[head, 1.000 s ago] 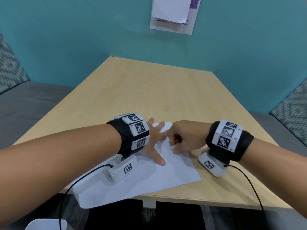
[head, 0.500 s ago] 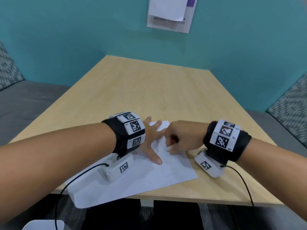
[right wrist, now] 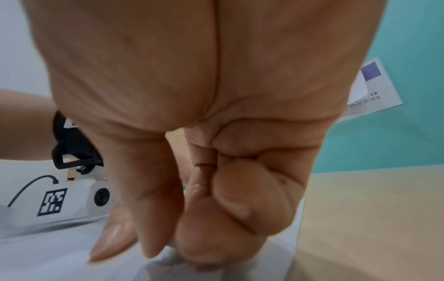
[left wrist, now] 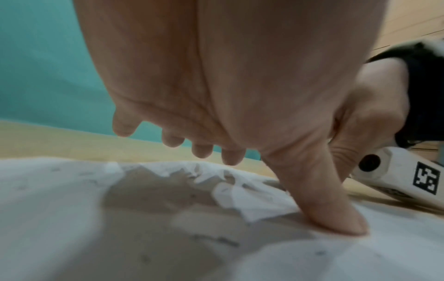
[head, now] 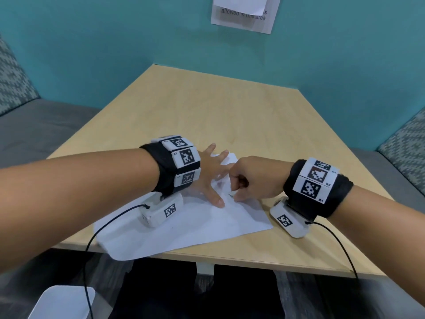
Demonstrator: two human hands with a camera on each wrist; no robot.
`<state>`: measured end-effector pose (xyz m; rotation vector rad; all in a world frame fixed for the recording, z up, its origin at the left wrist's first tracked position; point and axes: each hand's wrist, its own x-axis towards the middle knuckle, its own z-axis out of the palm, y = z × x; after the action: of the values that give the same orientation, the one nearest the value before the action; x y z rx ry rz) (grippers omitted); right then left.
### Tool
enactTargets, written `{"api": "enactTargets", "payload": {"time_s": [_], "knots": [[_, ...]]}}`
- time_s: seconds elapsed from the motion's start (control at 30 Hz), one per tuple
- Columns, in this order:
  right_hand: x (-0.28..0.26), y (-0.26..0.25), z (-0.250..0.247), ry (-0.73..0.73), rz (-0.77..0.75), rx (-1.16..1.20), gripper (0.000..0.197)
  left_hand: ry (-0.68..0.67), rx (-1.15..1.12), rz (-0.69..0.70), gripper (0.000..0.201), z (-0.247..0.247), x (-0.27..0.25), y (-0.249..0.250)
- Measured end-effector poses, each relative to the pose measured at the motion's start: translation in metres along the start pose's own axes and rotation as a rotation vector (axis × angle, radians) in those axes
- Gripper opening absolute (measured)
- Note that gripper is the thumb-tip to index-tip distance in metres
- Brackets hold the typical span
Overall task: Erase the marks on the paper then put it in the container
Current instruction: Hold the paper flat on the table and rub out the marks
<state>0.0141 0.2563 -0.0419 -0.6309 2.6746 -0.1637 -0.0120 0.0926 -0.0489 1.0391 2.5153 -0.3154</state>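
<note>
Left hand (head: 208, 178) lies flat, fingers spread, pinning the paper (head: 184, 224) while the right hand (head: 250, 180), beside it, pinches an eraser (head: 232, 193) to rub marks.

A light wooden table (head: 207, 107) ran up against a teal wall (head: 115, 42). A printed notice (head: 243, 17) hung on that wall above the table's far edge. Grey bench seats (head: 34, 125) with patterned cushions (head: 404, 143) flanked both side edges.
</note>
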Motion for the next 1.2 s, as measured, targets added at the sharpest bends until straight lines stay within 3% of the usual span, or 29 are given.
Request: {"api": "enactTargets", "payload": {"time_s": [0.2, 0.3, 0.5, 0.67, 0.83, 1.0, 1.13, 1.2], "knots": [[0.002, 0.0, 0.0, 0.008, 0.025, -0.008, 0.013, -0.114, -0.025, 0.012, 0.117, 0.012, -0.011, -0.002], [0.001, -0.003, 0.0, 0.014, 0.027, -0.016, 0.013, -0.098, 0.002, 0.021, 0.122, 0.021, -0.011, -0.001], [-0.018, -0.026, 0.013, -0.114, -0.119, 0.027, 0.016, -0.091, 0.0, 0.027, 0.12, 0.028, -0.006, -0.002], [-0.001, -0.01, -0.005, -0.008, -0.008, -0.021, 0.016, -0.099, 0.035, 0.018, 0.119, 0.026, -0.006, 0.0], [-0.009, -0.029, 0.012, -0.124, -0.129, 0.052, 0.012, -0.104, 0.007, 0.03, 0.103, 0.024, -0.01, 0.002], [0.003, -0.011, -0.003, 0.005, -0.043, 0.017, 0.012, -0.084, 0.013, 0.024, 0.116, 0.027, -0.006, 0.0], [-0.007, -0.026, 0.011, -0.102, -0.128, 0.053, 0.011, -0.109, 0.003, 0.031, 0.103, 0.023, -0.01, 0.002], [-0.005, -0.019, 0.004, -0.068, -0.083, 0.034, 0.012, -0.1, 0.002, 0.031, 0.111, 0.025, -0.009, 0.0]]}}
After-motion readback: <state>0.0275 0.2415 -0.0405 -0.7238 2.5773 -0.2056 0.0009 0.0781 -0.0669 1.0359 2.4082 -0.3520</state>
